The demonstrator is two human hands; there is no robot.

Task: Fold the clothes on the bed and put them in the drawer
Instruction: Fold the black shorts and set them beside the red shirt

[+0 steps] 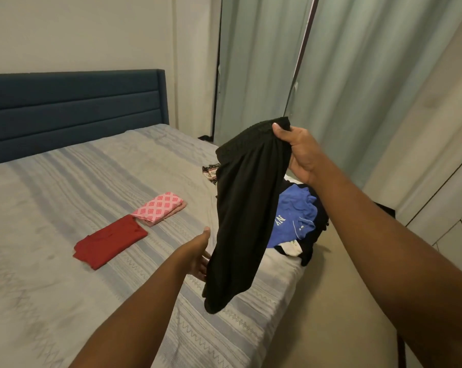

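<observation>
- Here the right hand point(301, 152) pinches the black garment point(248, 208) by its bunched top edge, thumb on the cloth. It holds the garment high over the near edge of the bed point(65, 261), so it hangs full length and shows its shape before folding.
- The left hand point(200, 253) is spread with straight fingers beside the hanging lower half, likely to catch and straighten it; I cannot tell whether it touches the cloth.
- A folded red garment point(110, 241) and a folded pink patterned garment point(159, 208) lie side by side mid-bed, probably set apart as finished.
- A blue shirt point(296, 216) tops the unfolded heap at the bed's right edge; no drawer is in view.
</observation>
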